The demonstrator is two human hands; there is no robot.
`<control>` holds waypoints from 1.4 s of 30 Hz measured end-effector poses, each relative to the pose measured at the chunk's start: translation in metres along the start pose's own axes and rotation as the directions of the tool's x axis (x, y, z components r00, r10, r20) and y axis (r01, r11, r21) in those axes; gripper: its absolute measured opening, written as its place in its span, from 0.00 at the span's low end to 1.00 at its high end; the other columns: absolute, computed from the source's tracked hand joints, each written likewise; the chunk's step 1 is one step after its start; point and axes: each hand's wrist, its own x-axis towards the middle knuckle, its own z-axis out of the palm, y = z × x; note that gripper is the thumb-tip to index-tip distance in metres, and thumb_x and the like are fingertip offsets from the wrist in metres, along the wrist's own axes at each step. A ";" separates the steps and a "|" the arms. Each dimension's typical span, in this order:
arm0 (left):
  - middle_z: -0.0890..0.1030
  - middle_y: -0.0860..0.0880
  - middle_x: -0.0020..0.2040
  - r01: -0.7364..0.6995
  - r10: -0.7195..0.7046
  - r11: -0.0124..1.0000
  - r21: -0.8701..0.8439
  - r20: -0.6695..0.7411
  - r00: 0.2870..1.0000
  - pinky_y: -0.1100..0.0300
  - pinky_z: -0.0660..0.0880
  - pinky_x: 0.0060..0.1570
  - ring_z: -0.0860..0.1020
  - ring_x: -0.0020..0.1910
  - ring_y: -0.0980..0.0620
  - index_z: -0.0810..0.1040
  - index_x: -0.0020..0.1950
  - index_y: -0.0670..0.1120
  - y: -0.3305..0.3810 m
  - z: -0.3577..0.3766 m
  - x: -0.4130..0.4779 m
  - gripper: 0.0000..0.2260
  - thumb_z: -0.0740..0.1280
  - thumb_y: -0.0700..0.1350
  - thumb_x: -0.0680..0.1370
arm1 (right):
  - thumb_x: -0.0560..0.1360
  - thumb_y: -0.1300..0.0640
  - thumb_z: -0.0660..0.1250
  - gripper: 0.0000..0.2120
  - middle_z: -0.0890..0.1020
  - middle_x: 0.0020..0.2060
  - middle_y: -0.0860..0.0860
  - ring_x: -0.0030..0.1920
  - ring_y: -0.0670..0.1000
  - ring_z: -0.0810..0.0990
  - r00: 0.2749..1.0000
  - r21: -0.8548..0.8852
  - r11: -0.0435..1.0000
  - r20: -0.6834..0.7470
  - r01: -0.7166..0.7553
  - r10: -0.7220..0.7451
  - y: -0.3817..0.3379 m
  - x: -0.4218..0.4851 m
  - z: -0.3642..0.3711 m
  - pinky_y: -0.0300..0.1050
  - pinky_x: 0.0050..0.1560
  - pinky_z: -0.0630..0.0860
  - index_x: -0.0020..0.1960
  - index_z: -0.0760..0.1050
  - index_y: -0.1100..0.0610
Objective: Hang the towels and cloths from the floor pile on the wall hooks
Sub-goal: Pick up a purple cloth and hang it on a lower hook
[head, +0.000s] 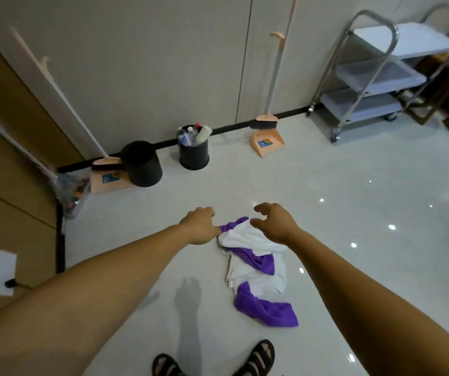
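Observation:
A pile of white towels and purple cloths lies crumpled on the glossy pale floor, just ahead of my sandalled feet. Both my arms are stretched out over its far end. My left hand hangs with its fingers loosely curled beside a purple corner, and I see nothing gripped in it. My right hand hovers over the white towel with its fingers spread and bent, holding nothing. Shadows of my hands fall on the floor nearer to me.
Along the wall stand two black bins, one holding bottles. Peach brooms with dustpans lean at the left and centre. A metal trolley stands at the right. A wooden panel is on the left.

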 end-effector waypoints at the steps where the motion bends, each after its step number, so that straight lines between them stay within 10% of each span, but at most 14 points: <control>1: 0.68 0.43 0.71 0.002 -0.002 1.000 0.006 0.039 0.999 0.52 0.71 0.62 0.70 0.66 0.43 0.64 0.72 0.46 0.011 0.019 0.009 0.27 0.66 0.53 0.76 | 0.75 0.50 0.67 0.21 0.75 0.64 0.55 0.59 0.55 0.77 1.000 0.007 1.000 0.012 -0.021 0.021 0.025 0.003 0.002 0.45 0.59 0.72 0.67 0.73 0.53; 23: 0.75 0.46 0.62 0.151 -0.144 0.989 -0.010 0.230 0.963 0.58 0.69 0.52 0.76 0.58 0.45 0.74 0.62 0.46 -0.125 0.526 0.327 0.15 0.64 0.48 0.77 | 0.80 0.57 0.57 0.15 0.79 0.60 0.59 0.60 0.59 0.77 0.856 -0.039 0.927 0.371 -0.374 0.361 0.440 0.215 0.453 0.48 0.60 0.71 0.63 0.75 0.60; 33: 0.75 0.45 0.62 0.122 -0.105 0.990 -0.065 0.217 0.970 0.59 0.69 0.50 0.76 0.57 0.46 0.74 0.64 0.46 -0.186 0.586 0.388 0.17 0.65 0.50 0.77 | 0.78 0.52 0.60 0.13 0.80 0.56 0.55 0.56 0.58 0.78 0.883 -0.070 0.913 0.233 -0.402 0.406 0.459 0.303 0.553 0.48 0.52 0.72 0.59 0.75 0.55; 42: 0.73 0.47 0.66 0.096 -0.069 0.990 -0.105 0.239 0.969 0.60 0.68 0.52 0.75 0.61 0.47 0.70 0.68 0.47 -0.152 0.507 0.335 0.21 0.66 0.49 0.77 | 0.74 0.51 0.67 0.05 0.80 0.40 0.49 0.41 0.52 0.76 0.957 0.168 0.945 0.129 -0.280 0.260 0.405 0.238 0.457 0.45 0.43 0.71 0.43 0.73 0.51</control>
